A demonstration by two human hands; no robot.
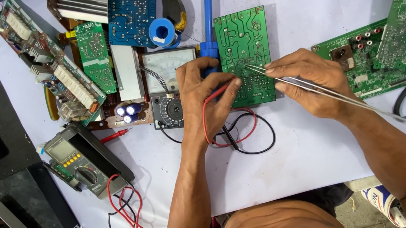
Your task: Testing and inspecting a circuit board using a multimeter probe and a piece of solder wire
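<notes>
Forearms came up from the bottom edge toward the green board, which lay flat on the white worktop and serves as landmark. At the board's left edge the left hand was closed around a red probe, its tip touching the copper side. At the right edge the right hand pinched steel tweezers, their points resting on the same central patch of solder joints.

Risk, as I judge it: both metal tips stood close together among tight tracks, so a small slip could bridge neighbouring pads or scratch a trace. The red and black leads looped just below the board under the left wrist; a tug there could drag the probe off its joint. The board looked unclamped, so pressure from either side might shift it.

Just left of the board sat an analogue meter; farther left, a digital meter. Above-left lay a blue solder spool. No containers showed.
</notes>
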